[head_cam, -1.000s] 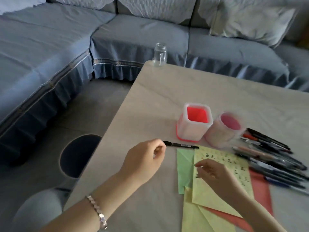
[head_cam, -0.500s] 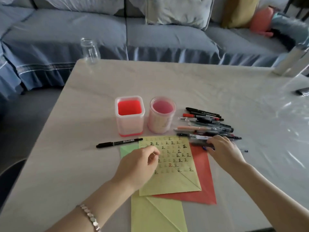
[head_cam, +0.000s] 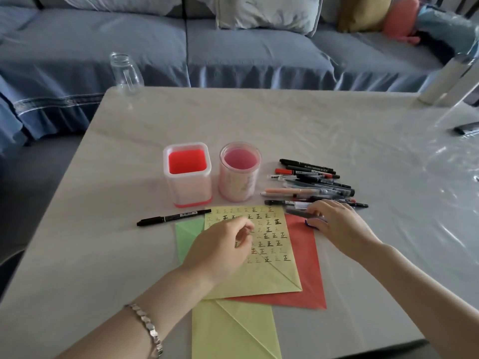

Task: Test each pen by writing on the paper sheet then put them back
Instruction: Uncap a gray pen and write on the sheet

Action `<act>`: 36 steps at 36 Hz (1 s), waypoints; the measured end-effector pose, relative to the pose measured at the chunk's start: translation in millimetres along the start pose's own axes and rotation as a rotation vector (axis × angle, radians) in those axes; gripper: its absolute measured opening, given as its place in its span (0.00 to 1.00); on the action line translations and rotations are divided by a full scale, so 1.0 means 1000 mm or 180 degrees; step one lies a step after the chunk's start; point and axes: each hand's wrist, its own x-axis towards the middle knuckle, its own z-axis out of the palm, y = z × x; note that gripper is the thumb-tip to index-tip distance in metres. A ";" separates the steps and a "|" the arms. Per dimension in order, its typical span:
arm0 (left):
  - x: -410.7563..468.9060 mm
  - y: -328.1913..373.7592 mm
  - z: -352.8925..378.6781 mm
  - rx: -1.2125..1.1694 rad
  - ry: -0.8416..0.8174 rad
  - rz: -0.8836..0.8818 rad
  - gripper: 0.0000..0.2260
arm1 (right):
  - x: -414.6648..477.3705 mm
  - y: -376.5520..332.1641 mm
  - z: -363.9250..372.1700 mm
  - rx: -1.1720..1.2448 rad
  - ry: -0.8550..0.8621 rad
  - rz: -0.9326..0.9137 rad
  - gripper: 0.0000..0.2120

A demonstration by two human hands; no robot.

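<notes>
A yellow paper sheet [head_cam: 269,275] covered with small written marks lies on the table, over a red sheet [head_cam: 308,268] and a green sheet [head_cam: 186,234]. My left hand [head_cam: 220,250] rests on the yellow sheet with its fingers curled and nothing in them. My right hand [head_cam: 337,224] lies at the near edge of the pen pile [head_cam: 311,182], fingers closed on a dark grey pen [head_cam: 298,213]. A black marker [head_cam: 171,218] lies alone, left of the sheets. Behind the sheets stand a square red-bottomed holder [head_cam: 188,189] and a round pink holder [head_cam: 238,187], both without pens.
Another yellow sheet [head_cam: 233,332] lies near the front edge. A glass jar [head_cam: 126,72] stands at the far left corner, a metal bottle [head_cam: 445,79] at the far right, and a dark object [head_cam: 466,129] at the right edge. A blue sofa [head_cam: 233,53] runs behind the table.
My left hand let go of the black marker and moved onto the yellow sheet. My right hand left the sheet and reached to the pen pile. The view swung to the right.
</notes>
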 end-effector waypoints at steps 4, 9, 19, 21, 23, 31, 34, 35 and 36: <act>0.001 0.006 0.004 -0.0323 0.0190 0.0468 0.21 | -0.014 -0.036 -0.017 0.0779 0.0481 -0.0512 0.10; -0.001 0.011 -0.001 -0.0292 0.0314 0.1008 0.20 | -0.027 -0.073 -0.031 0.1270 0.0095 -0.1031 0.09; -0.026 0.001 -0.016 -0.1297 0.0735 0.0370 0.15 | -0.027 -0.083 -0.042 0.3615 0.0183 0.0458 0.06; -0.030 0.003 -0.016 -0.1483 0.0626 0.0222 0.14 | -0.030 -0.092 -0.038 0.4738 -0.0052 0.0672 0.13; -0.032 0.005 -0.016 -0.1488 0.0454 0.0211 0.14 | -0.033 -0.105 -0.031 0.5078 -0.0397 0.0783 0.18; -0.039 0.008 -0.016 -0.0658 -0.0260 0.0601 0.08 | -0.039 -0.147 0.007 0.3425 0.0372 0.0977 0.20; -0.040 0.009 -0.013 -0.0665 -0.0285 0.0576 0.11 | -0.040 -0.153 0.012 0.3549 0.0526 0.1080 0.21; -0.040 0.009 -0.013 -0.0684 -0.0259 0.0587 0.12 | -0.040 -0.155 0.013 0.3650 0.0526 0.1116 0.21; -0.039 0.009 -0.014 -0.0700 -0.0227 0.0605 0.12 | -0.041 -0.156 0.014 0.3779 0.0508 0.1155 0.21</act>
